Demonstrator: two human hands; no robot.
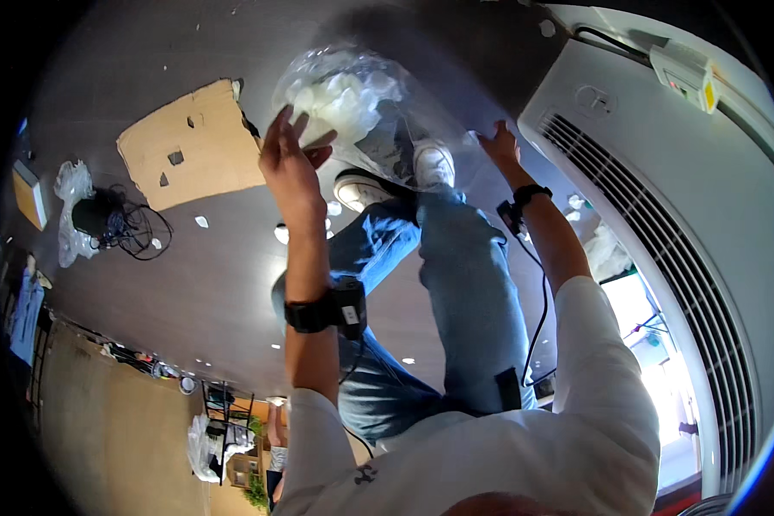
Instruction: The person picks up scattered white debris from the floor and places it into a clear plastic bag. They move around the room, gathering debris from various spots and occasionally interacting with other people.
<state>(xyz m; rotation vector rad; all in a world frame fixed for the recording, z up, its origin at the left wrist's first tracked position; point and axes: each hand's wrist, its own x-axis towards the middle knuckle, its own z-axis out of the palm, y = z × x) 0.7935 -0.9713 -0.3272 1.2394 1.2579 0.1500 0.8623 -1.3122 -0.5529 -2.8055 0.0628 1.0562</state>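
Observation:
A large clear plastic bag with white fluffy pieces in it lies on the floor by my feet. My left hand is raised at the bag's left side, with its fingers apart and nothing visible in them. On the other side, my right hand has its fingertips pinched at the bag's stretched edge. Part of the bag lies over or against my right white shoe; the left shoe is just below it. Each forearm wears a black strap with a small device.
A flat cardboard piece with cut holes lies left of the bag. Farther left are a tangle of black cable and crumpled plastic. A white slatted appliance stands close on the right. White scraps dot the floor. Another person's leg shows far off.

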